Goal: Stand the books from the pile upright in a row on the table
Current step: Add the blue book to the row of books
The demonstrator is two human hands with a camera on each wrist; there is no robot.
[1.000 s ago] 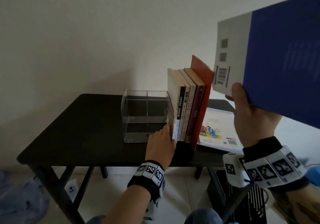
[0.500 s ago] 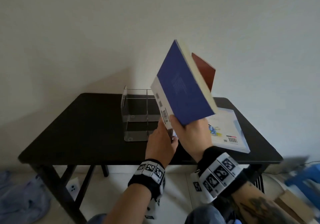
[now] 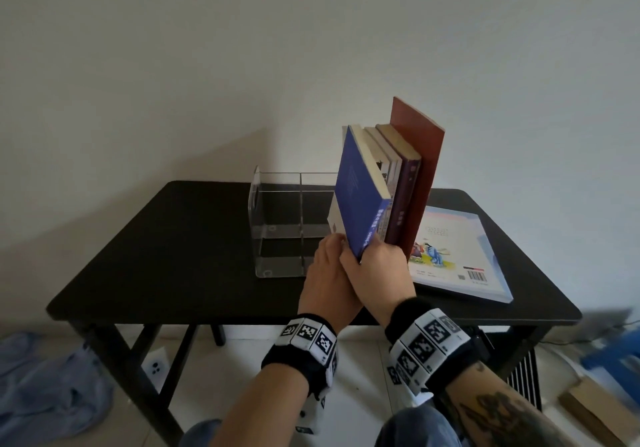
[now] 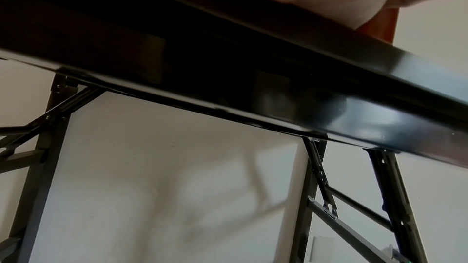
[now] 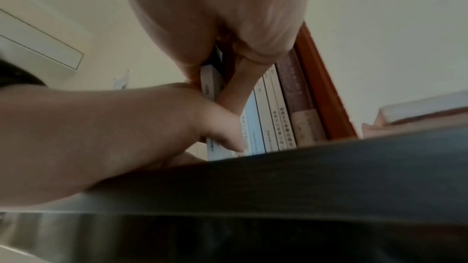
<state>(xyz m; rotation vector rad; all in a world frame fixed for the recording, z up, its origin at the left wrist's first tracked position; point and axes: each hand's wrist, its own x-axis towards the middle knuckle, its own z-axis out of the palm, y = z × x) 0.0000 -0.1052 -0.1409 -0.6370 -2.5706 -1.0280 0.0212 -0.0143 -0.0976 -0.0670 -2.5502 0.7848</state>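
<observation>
On the black table (image 3: 173, 238) I see my right hand (image 3: 377, 273) gripping the blue book (image 3: 360, 193) by its lower corner, tilted against the upright row (image 3: 398, 183); my left hand (image 3: 329, 273) braces beside it, its grasp hidden from me

Row of upright books (image 3: 401, 183) at table (image 3: 173, 256) centre; divider rack (image 3: 277, 225) just left of row; tilted book (image 3: 360, 193) against row's left end, between both hands; flat book (image 3: 457, 256) right of row.
</observation>
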